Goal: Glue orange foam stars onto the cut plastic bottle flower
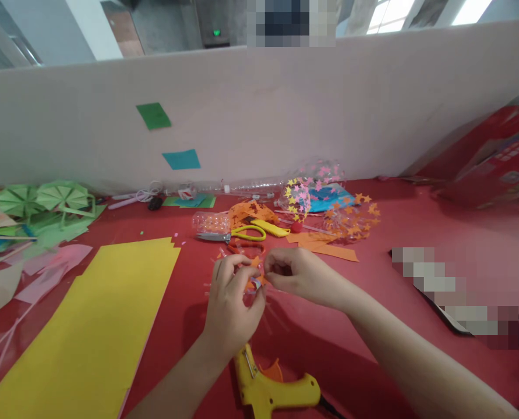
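My left hand (pixel 230 305) and my right hand (pixel 292 273) meet above the red table (pixel 373 279), both with fingers curled. Between them they pinch a small orange paper piece (pixel 256 273) with a bit of white on it. Thin clear strips fan out around the piece, hard to make out. A yellow glue gun (pixel 272 390) lies just below my left wrist. Yellow-handled scissors (pixel 235 234) lie beyond my hands.
A large yellow paper sheet (pixel 97 326) lies left. Green folded paper fans (pixel 41 201) and pink scraps sit far left. Cut clear bottles with star stickers (pixel 311 192) and orange paper (pixel 324 247) lie behind. A white partition (pixel 259 116) closes the back.
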`<state>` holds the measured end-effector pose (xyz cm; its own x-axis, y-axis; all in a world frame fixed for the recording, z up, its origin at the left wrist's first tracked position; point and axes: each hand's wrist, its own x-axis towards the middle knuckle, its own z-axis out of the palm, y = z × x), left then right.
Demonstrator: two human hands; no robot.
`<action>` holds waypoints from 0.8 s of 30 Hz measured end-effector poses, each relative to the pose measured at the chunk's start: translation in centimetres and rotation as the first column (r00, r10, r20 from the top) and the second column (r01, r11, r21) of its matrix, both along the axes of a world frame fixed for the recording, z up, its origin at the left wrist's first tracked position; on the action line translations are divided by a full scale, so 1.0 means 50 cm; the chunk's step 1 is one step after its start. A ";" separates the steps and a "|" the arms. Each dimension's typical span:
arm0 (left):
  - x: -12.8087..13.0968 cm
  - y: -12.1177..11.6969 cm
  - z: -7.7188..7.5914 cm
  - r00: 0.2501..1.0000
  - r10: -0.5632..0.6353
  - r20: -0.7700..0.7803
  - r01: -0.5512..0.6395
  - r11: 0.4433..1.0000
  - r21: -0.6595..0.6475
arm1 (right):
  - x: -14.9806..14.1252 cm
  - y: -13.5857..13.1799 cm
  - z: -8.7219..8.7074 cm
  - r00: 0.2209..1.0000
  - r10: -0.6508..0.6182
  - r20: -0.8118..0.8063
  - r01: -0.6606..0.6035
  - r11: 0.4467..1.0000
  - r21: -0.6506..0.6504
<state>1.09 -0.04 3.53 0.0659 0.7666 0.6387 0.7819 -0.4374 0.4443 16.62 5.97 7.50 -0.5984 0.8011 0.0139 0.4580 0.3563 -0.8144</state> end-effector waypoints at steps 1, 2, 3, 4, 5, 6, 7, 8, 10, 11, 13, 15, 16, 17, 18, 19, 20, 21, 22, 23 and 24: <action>0.000 0.000 0.000 1.000 -0.002 0.013 0.003 1.000 -0.013 | 0.000 0.000 -0.001 1.000 -0.002 0.003 0.002 1.000 -0.002; 0.001 0.000 -0.001 1.000 -0.005 0.027 0.006 1.000 -0.027 | -0.001 0.000 -0.001 1.000 -0.003 0.005 0.003 1.000 -0.004; 0.002 0.001 -0.001 0.999 -0.006 0.043 0.008 0.999 -0.041 | -0.001 0.000 -0.001 1.000 -0.002 0.006 0.002 1.000 -0.004; 0.002 0.001 -0.001 0.998 -0.007 0.059 0.010 0.999 -0.052 | -0.002 0.000 -0.001 1.000 -0.002 0.009 0.002 1.000 -0.001; 0.002 0.001 -0.001 0.997 -0.007 0.074 0.012 0.998 -0.062 | -0.002 0.000 -0.001 1.000 -0.001 0.015 0.001 1.000 0.004; 0.003 0.002 0.000 0.996 -0.008 0.088 0.014 0.997 -0.072 | -0.002 0.000 0.000 1.000 0.000 0.024 0.000 1.000 0.010; 0.003 0.002 0.000 0.995 -0.009 0.100 0.017 0.997 -0.082 | -0.002 0.000 0.000 0.999 -0.001 0.033 0.001 1.000 0.015; 0.003 0.002 0.000 0.994 -0.009 0.111 0.019 0.996 -0.091 | -0.001 -0.001 0.001 0.999 -0.002 0.041 0.001 1.000 0.018; 0.002 0.002 0.000 0.992 -0.007 0.128 0.021 0.994 -0.110 | -0.001 -0.002 0.001 0.999 -0.001 0.051 0.000 1.000 0.020; 0.002 0.002 0.000 0.991 -0.005 0.134 0.021 0.993 -0.118 | -0.001 -0.002 0.000 0.999 0.000 0.053 -0.001 1.000 0.022; 0.002 0.001 0.000 0.990 -0.006 0.144 0.024 0.991 -0.130 | -0.001 -0.003 -0.001 0.999 0.000 0.054 -0.001 1.000 0.030; 0.002 0.001 -0.001 0.988 -0.013 0.156 0.036 0.989 -0.142 | -0.002 -0.004 -0.002 0.998 -0.009 0.058 0.007 0.999 0.040; 0.003 0.001 -0.001 0.986 -0.017 0.164 0.042 0.988 -0.148 | -0.002 -0.005 -0.002 0.998 -0.014 0.062 0.012 0.999 0.043; 0.003 0.002 -0.001 0.985 -0.020 0.173 0.047 0.986 -0.157 | -0.003 -0.005 -0.002 0.998 -0.019 0.066 0.016 0.999 0.046; 0.004 0.002 -0.001 0.983 -0.021 0.180 0.051 0.985 -0.167 | -0.003 -0.006 -0.001 0.997 -0.024 0.069 0.020 0.999 0.050; 0.004 0.002 -0.001 0.982 -0.021 0.187 0.054 0.983 -0.176 | -0.004 -0.006 -0.001 0.997 -0.026 0.070 0.023 0.998 0.051; 0.005 0.002 -0.001 0.981 -0.020 0.191 0.056 0.981 -0.185 | -0.004 -0.007 0.000 0.997 -0.026 0.069 0.023 0.998 0.050; 0.004 0.002 -0.001 0.981 -0.022 0.195 0.060 0.980 -0.192 | -0.004 -0.007 0.000 0.997 -0.026 0.067 0.022 0.999 0.050; 0.004 0.002 -0.001 0.980 -0.024 0.200 0.064 0.978 -0.198 | -0.004 -0.007 0.001 0.997 -0.026 0.066 0.023 0.999 0.049; 0.003 0.001 0.000 0.979 -0.028 0.204 0.070 0.977 -0.202 | -0.003 -0.008 0.001 0.997 -0.027 0.067 0.024 0.998 0.050; 0.002 0.000 0.001 0.977 -0.035 0.209 0.079 0.975 -0.208 | -0.003 -0.008 0.001 0.997 -0.028 0.070 0.025 0.998 0.051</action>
<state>1.21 -0.02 3.56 -0.0004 0.8853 0.4651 0.6421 -0.3563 0.6787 16.49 5.58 7.55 -0.5778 0.8161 0.0128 0.5232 0.3824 -0.7616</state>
